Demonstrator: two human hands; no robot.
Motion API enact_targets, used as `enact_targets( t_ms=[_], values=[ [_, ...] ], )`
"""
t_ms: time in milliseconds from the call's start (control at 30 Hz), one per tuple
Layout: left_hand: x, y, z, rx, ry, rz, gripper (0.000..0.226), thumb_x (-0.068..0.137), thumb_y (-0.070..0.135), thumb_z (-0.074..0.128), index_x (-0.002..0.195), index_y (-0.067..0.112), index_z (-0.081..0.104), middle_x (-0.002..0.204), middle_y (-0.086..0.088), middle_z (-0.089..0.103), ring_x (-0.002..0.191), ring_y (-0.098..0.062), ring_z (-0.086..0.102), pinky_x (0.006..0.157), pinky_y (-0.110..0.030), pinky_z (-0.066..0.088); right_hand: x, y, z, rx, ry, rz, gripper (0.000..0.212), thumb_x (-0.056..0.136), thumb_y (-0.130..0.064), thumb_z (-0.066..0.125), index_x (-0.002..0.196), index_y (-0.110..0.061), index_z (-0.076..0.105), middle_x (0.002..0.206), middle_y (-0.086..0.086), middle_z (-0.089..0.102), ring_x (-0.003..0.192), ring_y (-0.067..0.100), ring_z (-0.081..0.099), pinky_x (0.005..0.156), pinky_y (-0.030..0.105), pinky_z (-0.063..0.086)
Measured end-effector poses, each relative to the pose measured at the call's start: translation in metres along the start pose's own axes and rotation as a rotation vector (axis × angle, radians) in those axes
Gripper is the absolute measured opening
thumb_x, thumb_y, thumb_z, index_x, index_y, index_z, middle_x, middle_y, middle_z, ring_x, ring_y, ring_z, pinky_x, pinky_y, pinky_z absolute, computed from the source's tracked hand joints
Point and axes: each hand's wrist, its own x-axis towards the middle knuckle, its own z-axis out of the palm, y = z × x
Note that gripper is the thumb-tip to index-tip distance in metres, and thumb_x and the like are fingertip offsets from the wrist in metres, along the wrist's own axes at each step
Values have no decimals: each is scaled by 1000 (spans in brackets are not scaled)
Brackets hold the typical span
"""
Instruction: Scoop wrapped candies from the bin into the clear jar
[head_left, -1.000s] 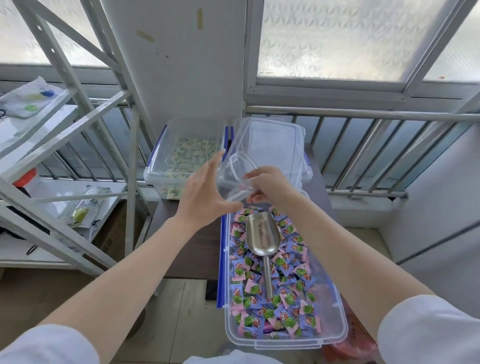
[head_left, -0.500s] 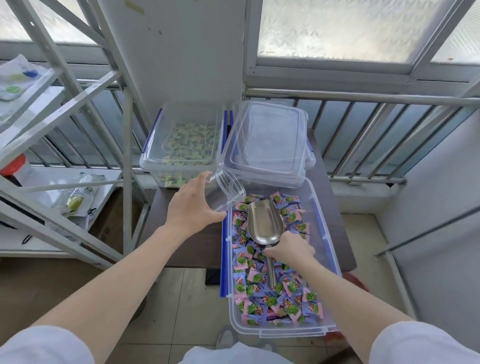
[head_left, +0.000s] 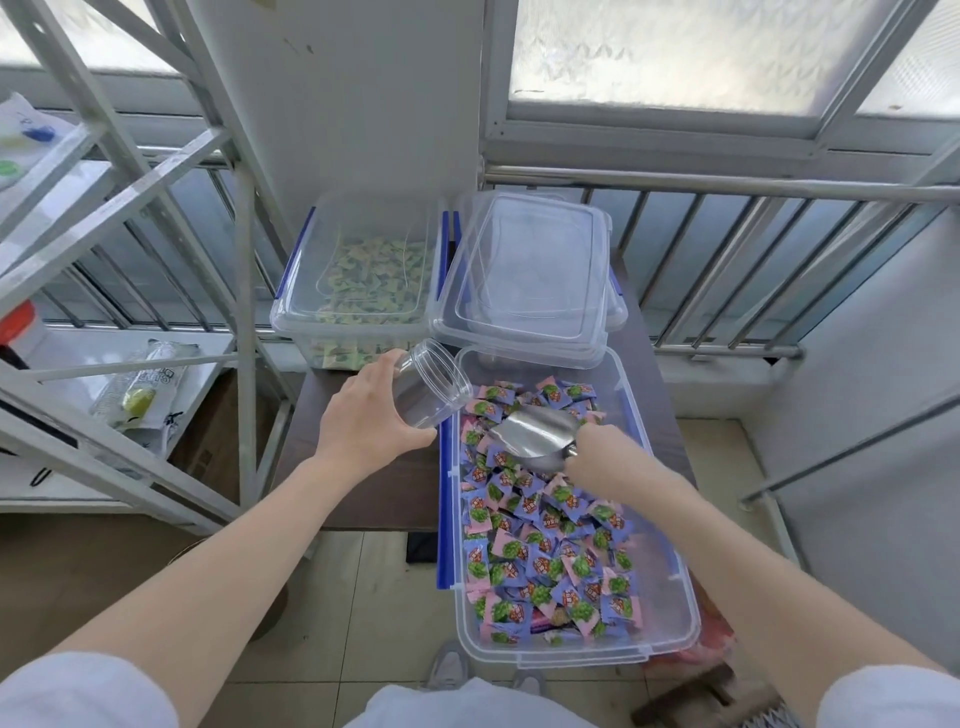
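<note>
A clear plastic bin (head_left: 670, 618) in front of me holds several pink and purple wrapped candies (head_left: 540, 545). My left hand (head_left: 369, 421) grips the empty clear jar (head_left: 428, 387), tilted with its mouth toward the bin's far left corner. My right hand (head_left: 597, 449) holds the handle of a metal scoop (head_left: 535, 434). The scoop's bowl lies over the candies at the far end of the bin, pointing left toward the jar. No candy shows inside the jar.
A second clear bin (head_left: 358, 280) with green and yellow candies stands behind the jar. Clear lids (head_left: 524, 280) lie stacked to its right. All rest on a dark table (head_left: 374, 488). A white metal rack (head_left: 156, 208) stands left, a railing (head_left: 727, 244) behind.
My right hand left the jar, dropped to the scoop's handle and turned the scoop so its bowl points left. My left hand lowered the jar toward the bin's corner.
</note>
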Motion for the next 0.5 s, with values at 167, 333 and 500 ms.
enact_targets(
  t_ms=[167,333,500],
  values=[
    [2,1,5,-2,-20,-10,98,61,48,79,143,24,31,133,1,54,118,-24,52,93,-41,45,-25,13,-27,-207,-155,54,14,95,-10,39,95,-4,51,71,4,48,51,13,37,45,23,28],
    [3,1,10,-54,-94,-59,98,64,44,80,145,23,29,138,-2,51,122,-24,52,97,-39,42,-17,9,-4,-192,-250,44,22,96,-12,38,77,-6,47,67,4,46,50,13,33,46,22,24],
    [2,3,20,-62,-140,-72,97,64,45,80,144,23,30,137,-1,51,121,-21,52,95,-37,41,20,5,19,-31,-77,47,27,93,-6,41,66,-9,38,64,2,43,55,18,43,48,27,35]
  ],
)
